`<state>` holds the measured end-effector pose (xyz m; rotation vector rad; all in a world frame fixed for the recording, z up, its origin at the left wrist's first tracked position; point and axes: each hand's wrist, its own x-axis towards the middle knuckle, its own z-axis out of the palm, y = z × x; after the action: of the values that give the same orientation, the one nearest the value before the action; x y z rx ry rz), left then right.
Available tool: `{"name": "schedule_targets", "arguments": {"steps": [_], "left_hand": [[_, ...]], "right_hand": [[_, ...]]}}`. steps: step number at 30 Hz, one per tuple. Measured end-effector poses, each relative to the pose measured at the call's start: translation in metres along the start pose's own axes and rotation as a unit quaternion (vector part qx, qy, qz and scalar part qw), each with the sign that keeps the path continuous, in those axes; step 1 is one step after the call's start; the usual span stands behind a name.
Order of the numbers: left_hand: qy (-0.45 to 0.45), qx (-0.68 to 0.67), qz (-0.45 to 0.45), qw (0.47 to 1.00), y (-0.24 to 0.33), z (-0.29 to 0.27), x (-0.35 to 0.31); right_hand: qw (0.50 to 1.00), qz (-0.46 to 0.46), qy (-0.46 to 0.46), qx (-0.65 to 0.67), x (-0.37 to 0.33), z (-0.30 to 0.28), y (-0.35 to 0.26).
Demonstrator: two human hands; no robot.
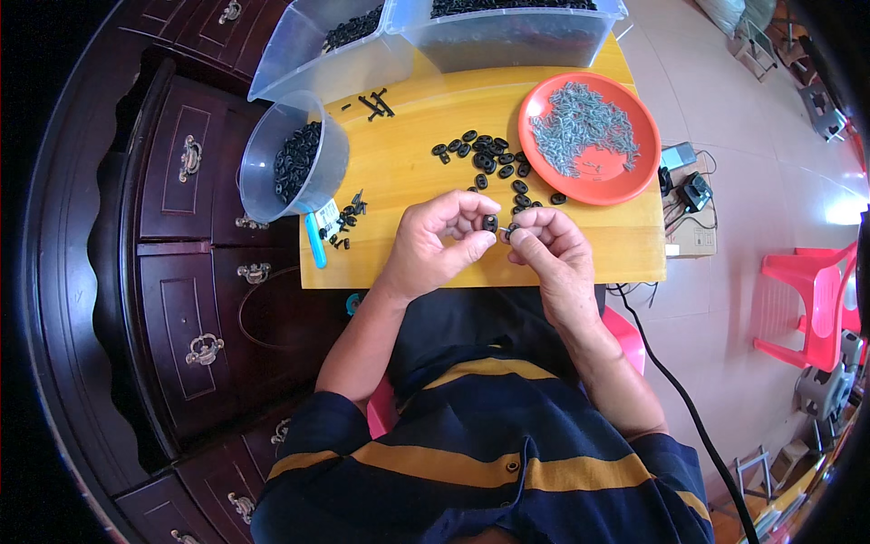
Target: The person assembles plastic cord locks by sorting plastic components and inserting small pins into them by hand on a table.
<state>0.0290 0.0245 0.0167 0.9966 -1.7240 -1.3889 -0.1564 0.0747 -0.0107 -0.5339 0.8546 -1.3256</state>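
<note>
My left hand (pixel 433 243) pinches a small black oval part (pixel 490 222) between thumb and forefinger, above the near side of the yellow table (pixel 399 163). Close beside it, my right hand (pixel 560 258) is closed in a pinch on a small dark piece (pixel 511 229), mostly covered by the fingertips; its kind is not clear. Just beyond both hands lie several loose black oval parts (pixel 485 159), each with holes. To their right, an orange-red plate (pixel 643 172) holds a heap of small silver screws (pixel 580 127).
A round clear tub (pixel 335 150) of black parts stands at the left edge, near a blue-handled tool (pixel 314 240) and small black pieces (pixel 347 218). Two larger clear bins (pixel 507 41) stand at the back. Dark drawers (pixel 181 308) flank the left; a pink stool (pixel 807 290) stands right.
</note>
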Motion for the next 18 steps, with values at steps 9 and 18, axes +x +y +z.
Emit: {"name": "schedule_targets", "arguments": {"steps": [9, 18], "left_hand": [[-0.005, 0.060, 0.023, 0.998, 0.006, -0.001, 0.001], [-0.027, 0.088, 0.036, 0.995, 0.014, 0.000, 0.004]], "right_hand": [[1.000, -0.004, -0.007, -0.012, 0.000, -0.001, 0.001], [1.000, -0.009, -0.018, -0.016, 0.001, -0.003, 0.005]]}}
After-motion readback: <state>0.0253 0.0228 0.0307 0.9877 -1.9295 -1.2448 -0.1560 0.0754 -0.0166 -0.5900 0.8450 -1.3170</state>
